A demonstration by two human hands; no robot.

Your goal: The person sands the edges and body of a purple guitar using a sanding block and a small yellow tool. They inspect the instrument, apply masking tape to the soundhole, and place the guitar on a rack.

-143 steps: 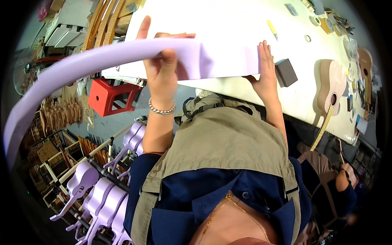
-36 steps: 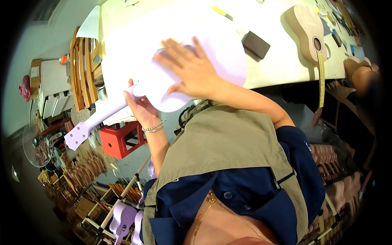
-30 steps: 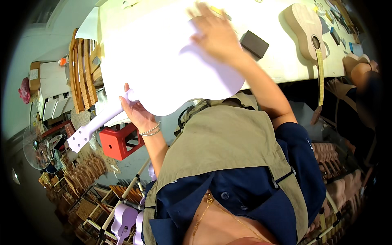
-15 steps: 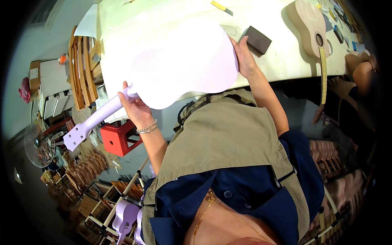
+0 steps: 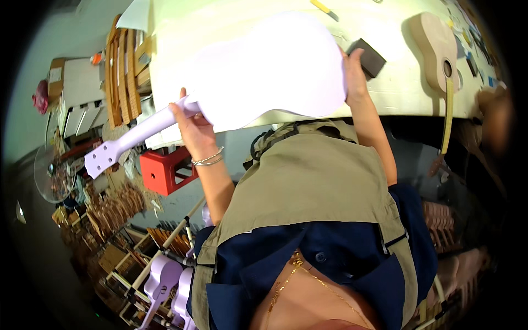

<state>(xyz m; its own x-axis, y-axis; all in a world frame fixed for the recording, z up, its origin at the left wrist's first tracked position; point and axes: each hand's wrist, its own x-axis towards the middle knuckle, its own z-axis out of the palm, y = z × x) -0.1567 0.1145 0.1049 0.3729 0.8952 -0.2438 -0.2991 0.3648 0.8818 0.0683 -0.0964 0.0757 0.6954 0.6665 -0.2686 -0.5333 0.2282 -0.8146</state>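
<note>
Left hand (image 5: 197, 131) grips a lavender ukulele (image 5: 275, 71) by its neck (image 5: 148, 125), close to the body; the right hand (image 5: 356, 81) holds the rounded far end. The ukulele is over the table (image 5: 190, 33), a dark block (image 5: 368, 57) just beside the right hand.

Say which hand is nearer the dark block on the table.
Right. The right hand, at the body end of the lilac ukulele, is at the near-left side of the dark block; the left hand, at the neck, is much farther left.
</note>
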